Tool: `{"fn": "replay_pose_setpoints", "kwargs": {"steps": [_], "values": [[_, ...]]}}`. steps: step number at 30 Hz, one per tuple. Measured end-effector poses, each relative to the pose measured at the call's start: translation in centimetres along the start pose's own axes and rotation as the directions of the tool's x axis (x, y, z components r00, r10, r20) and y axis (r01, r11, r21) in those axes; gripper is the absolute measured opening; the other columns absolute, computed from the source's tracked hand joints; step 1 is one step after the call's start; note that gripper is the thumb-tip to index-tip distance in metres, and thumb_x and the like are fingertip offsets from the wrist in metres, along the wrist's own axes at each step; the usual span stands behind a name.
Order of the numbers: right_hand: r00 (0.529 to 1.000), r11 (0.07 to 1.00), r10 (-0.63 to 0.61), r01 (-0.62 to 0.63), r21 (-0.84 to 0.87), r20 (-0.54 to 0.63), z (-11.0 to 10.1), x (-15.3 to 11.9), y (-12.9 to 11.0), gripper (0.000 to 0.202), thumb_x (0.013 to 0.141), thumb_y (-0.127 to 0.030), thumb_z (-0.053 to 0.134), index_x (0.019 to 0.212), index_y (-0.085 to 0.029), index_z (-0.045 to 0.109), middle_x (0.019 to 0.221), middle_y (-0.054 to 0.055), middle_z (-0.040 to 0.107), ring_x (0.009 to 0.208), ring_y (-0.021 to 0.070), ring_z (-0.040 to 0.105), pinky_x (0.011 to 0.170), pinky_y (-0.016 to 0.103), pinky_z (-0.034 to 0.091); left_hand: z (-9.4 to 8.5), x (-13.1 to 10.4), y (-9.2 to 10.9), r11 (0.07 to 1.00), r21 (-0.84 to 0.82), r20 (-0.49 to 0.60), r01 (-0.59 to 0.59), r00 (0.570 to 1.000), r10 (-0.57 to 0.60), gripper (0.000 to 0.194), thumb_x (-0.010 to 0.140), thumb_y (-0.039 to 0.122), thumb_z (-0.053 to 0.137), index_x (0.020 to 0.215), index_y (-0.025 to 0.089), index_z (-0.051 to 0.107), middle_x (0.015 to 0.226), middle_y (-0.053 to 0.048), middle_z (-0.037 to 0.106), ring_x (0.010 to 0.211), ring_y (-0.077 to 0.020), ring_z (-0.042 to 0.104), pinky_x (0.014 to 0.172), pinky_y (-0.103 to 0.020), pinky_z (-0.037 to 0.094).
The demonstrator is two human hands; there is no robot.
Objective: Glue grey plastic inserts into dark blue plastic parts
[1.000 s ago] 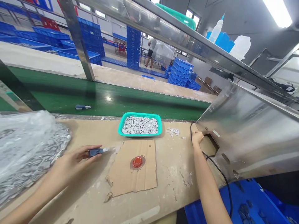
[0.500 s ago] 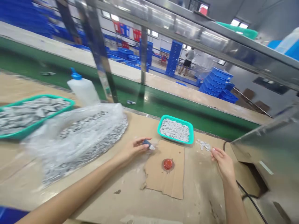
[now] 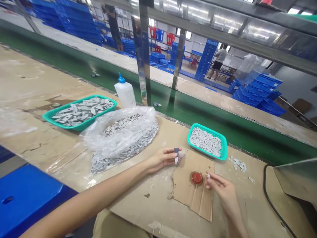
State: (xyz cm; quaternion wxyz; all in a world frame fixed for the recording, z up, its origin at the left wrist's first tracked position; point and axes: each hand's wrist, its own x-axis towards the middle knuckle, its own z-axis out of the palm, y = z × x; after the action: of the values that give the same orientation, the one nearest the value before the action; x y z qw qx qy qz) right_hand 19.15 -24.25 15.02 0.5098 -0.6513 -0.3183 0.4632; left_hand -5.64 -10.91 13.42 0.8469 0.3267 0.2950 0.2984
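My left hand pinches a small dark grey and white plastic part above the left edge of a torn cardboard piece. Between the fingertips of my right hand is a small white piece, just right of a round red cap-like dish. A wet-looking stain rings that dish on the cardboard. Behind the cardboard, a small green basket holds many flat white pieces. Several loose white pieces lie on the table to the right of it.
A clear plastic bag of grey pieces lies left, beside a larger green basket of grey parts. A white bottle with a blue cap stands behind. Beyond are a green conveyor belt, metal posts and two people. A black cable runs at right.
My right hand has moved left from the loose white pieces to beside the red dish, carrying a white piece. My left hand still holds its part, now turned more upright. The view has swung left.
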Motion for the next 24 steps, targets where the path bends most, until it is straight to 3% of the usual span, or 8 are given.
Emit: {"fn": "replay_pose_setpoints", "kwargs": {"steps": [2, 4, 7, 11, 16, 20, 24], "values": [[0.997, 0.995, -0.067, 0.064, -0.082, -0.037, 0.3, -0.3, 0.5, 0.045, 0.059, -0.047, 0.085, 0.093, -0.018, 0.079, 0.076, 0.009, 0.076, 0.061, 0.0209, 0.068, 0.067, 0.037, 0.06, -0.2, 0.0, -0.2, 0.999, -0.025, 0.005, 0.024, 1.0, -0.024, 0.052, 0.06, 0.028, 0.089, 0.107, 0.015, 0.071, 0.099, -0.007, 0.071, 0.082, -0.0149, 0.066, 0.091, -0.033, 0.044], [0.986, 0.976, -0.147, 0.131, -0.173, -0.08, 0.4, -0.7, 0.9, 0.044, 0.063, -0.047, 0.082, 0.097, -0.02, 0.078, 0.082, 0.008, 0.076, 0.068, 0.0214, 0.069, 0.07, 0.036, 0.06, -0.5, 0.0, -0.3, 0.999, -0.032, 0.019, 0.039, 0.999, -0.038, 0.053, 0.057, 0.03, 0.09, 0.105, 0.017, 0.072, 0.103, -0.007, 0.07, 0.08, -0.0139, 0.065, 0.087, -0.03, 0.045], [0.961, 0.929, -0.255, 0.213, -0.304, -0.103, 0.4, -1.3, 1.3, 0.035, 0.068, -0.045, 0.079, 0.093, -0.021, 0.077, 0.091, 0.009, 0.076, 0.083, 0.0239, 0.07, 0.076, 0.036, 0.059, -0.6, 0.0, -0.4, 0.998, -0.032, 0.048, 0.061, 0.997, -0.06, 0.058, 0.052, 0.036, 0.092, 0.104, 0.017, 0.073, 0.094, -0.004, 0.07, 0.074, -0.0115, 0.061, 0.078, -0.026, 0.045], [0.942, 0.875, -0.33, 0.278, -0.396, -0.069, 0.2, -1.6, 1.4, 0.029, 0.072, -0.044, 0.077, 0.089, -0.02, 0.077, 0.092, 0.01, 0.076, 0.081, 0.024, 0.071, 0.078, 0.038, 0.059, -0.5, -0.1, -0.5, 0.999, -0.015, 0.033, 0.048, 0.998, -0.047, 0.059, 0.049, 0.037, 0.093, 0.102, 0.017, 0.073, 0.089, -0.004, 0.069, 0.075, -0.0122, 0.058, 0.072, -0.025, 0.043], [0.937, 0.863, -0.348, 0.31, -0.4, -0.025, 0.1, -1.5, 1.4, 0.026, 0.077, -0.04, 0.074, 0.095, -0.023, 0.077, 0.098, 0.009, 0.076, 0.087, 0.0238, 0.071, 0.083, 0.038, 0.059, -0.1, -0.1, -0.7, 0.975, 0.22, -0.033, -0.038, 0.998, 0.046, 0.049, 0.052, 0.031, 0.09, 0.095, 0.016, 0.073, 0.091, -0.005, 0.07, 0.081, -0.0155, 0.06, 0.08, -0.028, 0.045], [0.918, 0.817, -0.396, 0.36, -0.452, 0.015, 0.0, -1.5, 1.2, 0.016, 0.079, -0.039, 0.072, 0.087, -0.026, 0.078, 0.097, 0.006, 0.076, 0.094, 0.0237, 0.07, 0.088, 0.037, 0.057, -0.1, -0.1, -0.8, 0.889, 0.432, 0.019, -0.152, 0.987, 0.16, 0.037, 0.06, 0.03, 0.086, 0.093, 0.016, 0.075, 0.095, -0.006, 0.068, 0.093, -0.0196, 0.062, 0.09, -0.033, 0.046], [0.935, 0.819, -0.352, 0.287, -0.498, -0.04, 0.2, -1.9, 0.9, 0.022, 0.074, -0.046, 0.074, 0.084, -0.026, 0.079, 0.094, 0.007, 0.076, 0.088, 0.026, 0.071, 0.081, 0.037, 0.059, -0.2, -0.3, -0.6, 0.805, 0.52, 0.055, -0.286, 0.951, 0.303, 0.039, 0.063, 0.031, 0.084, 0.099, 0.018, 0.077, 0.093, -0.007, 0.063, 0.094, -0.0207, 0.062, 0.088, -0.033, 0.049]]}}
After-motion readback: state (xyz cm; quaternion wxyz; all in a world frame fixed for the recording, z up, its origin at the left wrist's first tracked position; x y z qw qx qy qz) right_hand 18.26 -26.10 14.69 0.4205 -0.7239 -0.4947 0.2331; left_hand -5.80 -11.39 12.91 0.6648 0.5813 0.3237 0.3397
